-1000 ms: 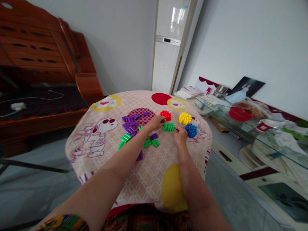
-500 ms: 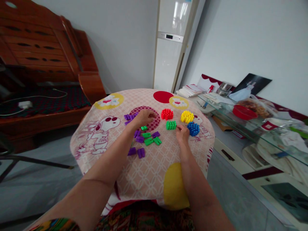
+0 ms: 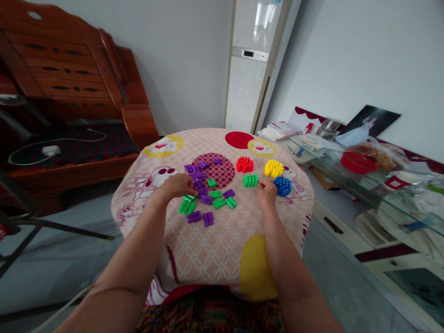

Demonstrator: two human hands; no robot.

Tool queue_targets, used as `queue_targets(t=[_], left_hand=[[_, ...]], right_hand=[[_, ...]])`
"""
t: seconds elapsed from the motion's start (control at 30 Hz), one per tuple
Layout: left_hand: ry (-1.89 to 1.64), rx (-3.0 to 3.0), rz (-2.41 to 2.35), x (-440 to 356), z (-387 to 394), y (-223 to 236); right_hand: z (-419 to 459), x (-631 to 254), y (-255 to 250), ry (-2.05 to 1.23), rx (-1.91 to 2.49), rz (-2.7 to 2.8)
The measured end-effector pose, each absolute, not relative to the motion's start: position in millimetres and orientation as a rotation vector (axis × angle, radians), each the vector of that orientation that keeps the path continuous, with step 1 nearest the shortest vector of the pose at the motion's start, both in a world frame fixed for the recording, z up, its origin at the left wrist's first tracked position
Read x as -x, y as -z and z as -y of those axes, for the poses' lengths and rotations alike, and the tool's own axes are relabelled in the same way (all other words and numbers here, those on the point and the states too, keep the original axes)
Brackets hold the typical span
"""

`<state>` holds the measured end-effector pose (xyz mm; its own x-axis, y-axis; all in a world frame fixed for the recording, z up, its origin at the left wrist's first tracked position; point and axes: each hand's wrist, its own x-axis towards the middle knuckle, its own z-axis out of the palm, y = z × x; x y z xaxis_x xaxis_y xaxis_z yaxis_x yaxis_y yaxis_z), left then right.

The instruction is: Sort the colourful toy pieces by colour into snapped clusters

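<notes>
My left hand (image 3: 179, 185) is over the left edge of the loose pieces, its fingers curled together and pointing down. Purple plastic pieces (image 3: 199, 175) and paired green pieces (image 3: 187, 206) lie right around its fingertips; what they hold, if anything, is hidden. My right hand (image 3: 267, 190) rests on the cloth with thumb and forefinger pinched, just right of a green cluster of upright pegs (image 3: 250, 180). Anything in that pinch is too small to name. A blue cluster (image 3: 282, 186) is just right of this hand; red (image 3: 244, 164) and yellow (image 3: 274, 168) clusters stand behind.
A patterned cloth (image 3: 215, 249) covers the round table. To the right is a glass-topped cabinet (image 3: 350, 180) with papers, a red bowl (image 3: 358, 163) and bags. A wooden bench (image 3: 69, 88) stands at the left, and a tall white cabinet unit (image 3: 245, 88) behind.
My left hand has moved left and toward me, from above the dark red circle to the green and purple pieces. A purple piece now shows on the circle. My right hand stays by the green cluster.
</notes>
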<state>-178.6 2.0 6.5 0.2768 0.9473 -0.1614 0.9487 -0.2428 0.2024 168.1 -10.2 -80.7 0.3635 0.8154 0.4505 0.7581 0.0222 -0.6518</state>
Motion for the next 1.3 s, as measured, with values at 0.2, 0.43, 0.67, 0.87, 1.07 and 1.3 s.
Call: queue_targets(t=[0.2, 0.43, 0.67, 0.87, 1.07, 1.3], left_hand=[[-0.183, -2.340, -1.597, 179.2, -1.9, -9.5], [-0.485, -2.380, -1.533, 154.4, -9.7, -25.3], [-0.663, -2.338, -1.292, 85.1, -28.4, -22.6], [-0.676, -2.572, -1.137, 21.0, -11.8, -13.5], [-0.459, -2.769, -1.217, -20.6, -0.7, -9.3], [-0.259, -2.874, -1.270, -37.9, -2.1, -6.5]], right_hand=[[8.6, -168.3, 82.6, -0.064, 1.697, 1.388], [7.4, -168.3, 86.8, -0.059, 1.629, 1.355], [5.0, -169.6, 87.3, -0.091, 1.628, 1.340], [4.3, -172.4, 88.0, -0.121, 1.571, 1.306], [3.9, -177.7, 87.0, -0.292, 1.556, 1.203], [5.9, -175.0, 84.7, -0.297, 1.544, 1.197]])
